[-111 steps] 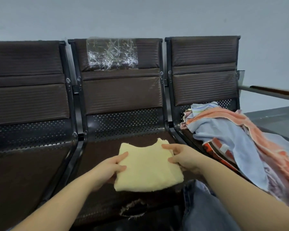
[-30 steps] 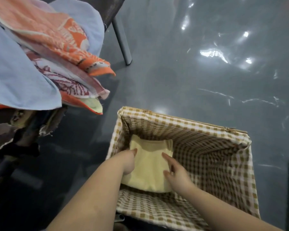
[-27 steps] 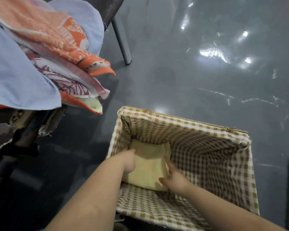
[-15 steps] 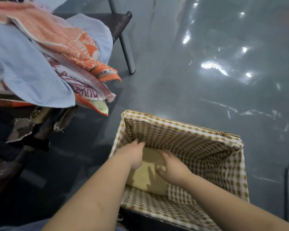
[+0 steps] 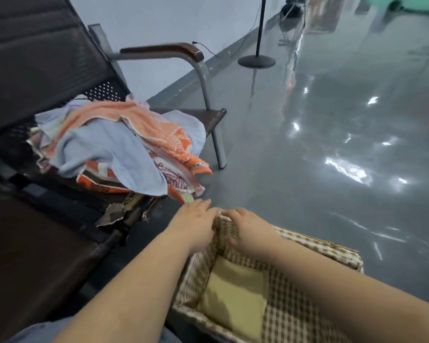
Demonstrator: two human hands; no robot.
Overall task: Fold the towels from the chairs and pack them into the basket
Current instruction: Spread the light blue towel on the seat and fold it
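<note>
Above the basket (image 5: 337, 246) rim, I see left hand (image 5: 196, 227) and right hand (image 5: 249, 231) fingers loosely stretched, gripping nothing; yellow towel (image 5: 235, 293) lies inside.

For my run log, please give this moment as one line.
yellow towel: folded, in basket | left hand: empty, open | right hand: empty, open | towel pile: on chair

Your forearms are bare to the elbow, no sleeves in sight, and blue-grey denim trousers (image 5: 32, 331) cover your lap.
</note>
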